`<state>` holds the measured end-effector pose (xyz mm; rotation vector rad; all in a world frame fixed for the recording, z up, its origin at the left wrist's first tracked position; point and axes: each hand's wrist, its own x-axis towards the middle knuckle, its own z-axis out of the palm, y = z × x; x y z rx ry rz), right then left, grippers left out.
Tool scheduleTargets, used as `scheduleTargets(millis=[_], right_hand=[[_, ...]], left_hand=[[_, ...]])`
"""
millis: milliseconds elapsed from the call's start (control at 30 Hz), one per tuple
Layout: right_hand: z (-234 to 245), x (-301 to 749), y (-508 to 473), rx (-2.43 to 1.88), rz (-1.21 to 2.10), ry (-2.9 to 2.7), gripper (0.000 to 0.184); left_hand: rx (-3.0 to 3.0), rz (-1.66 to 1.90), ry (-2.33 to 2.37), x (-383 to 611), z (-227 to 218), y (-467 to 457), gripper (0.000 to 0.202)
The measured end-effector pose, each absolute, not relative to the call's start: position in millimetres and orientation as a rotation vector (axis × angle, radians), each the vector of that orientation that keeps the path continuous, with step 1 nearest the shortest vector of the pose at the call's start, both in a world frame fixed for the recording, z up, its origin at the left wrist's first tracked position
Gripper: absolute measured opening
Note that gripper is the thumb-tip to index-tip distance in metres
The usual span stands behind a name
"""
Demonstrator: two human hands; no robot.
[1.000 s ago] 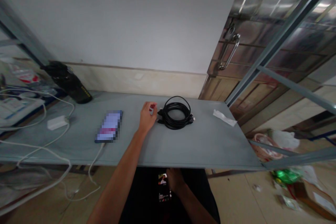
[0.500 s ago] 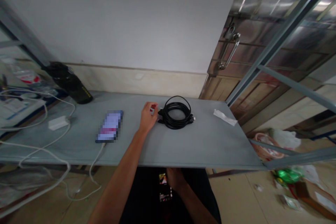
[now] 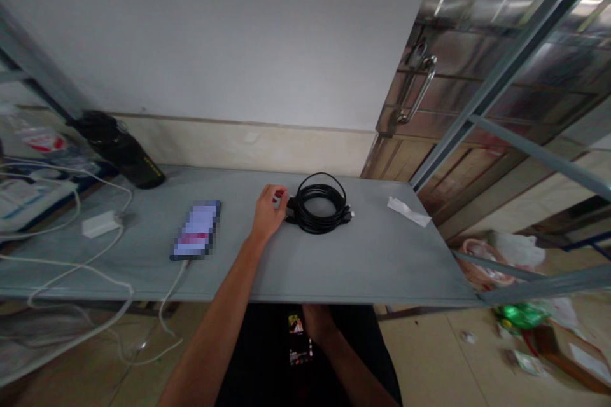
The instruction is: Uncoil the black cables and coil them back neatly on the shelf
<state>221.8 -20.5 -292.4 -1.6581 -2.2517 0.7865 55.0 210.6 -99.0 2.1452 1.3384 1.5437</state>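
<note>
The coiled black cable [image 3: 321, 206] is lying mid-table [image 3: 334, 267], and the left hand [image 3: 267, 213] is pinching its near end, fingers closing on it. A loose tug could be spilling the loops. The right hand [image 3: 317, 324] is gripping a small phone [image 3: 298, 338] below the edge, half hidden.

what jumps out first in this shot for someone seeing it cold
The black coiled cable lies mid-table on the grey metal table, with the left hand at its left edge, fingers on a small white piece. Left of that lies a dark smartphone with a white cord plugged in.
</note>
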Motion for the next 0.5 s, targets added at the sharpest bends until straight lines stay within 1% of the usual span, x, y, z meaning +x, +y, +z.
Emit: scheduleTargets(millis=[100,167,500], right_hand=[[-292.4,221.2,-21.6,-1.632,0.807,-2.253,0.087],[-292.2,221.0,-20.6,-1.622,0.816,-2.247,0.088],[-300.4,220.9,-13.2,-1.569,0.805,-2.316,0.081]], left_hand=[[2.148,1.541,1.335,55.3,-98.9,210.4,0.012],[2.15,1.541,1.333,55.4,-98.6,210.2,0.011],[2.157,1.541,1.328,55.6,-98.5,210.3,0.01]])
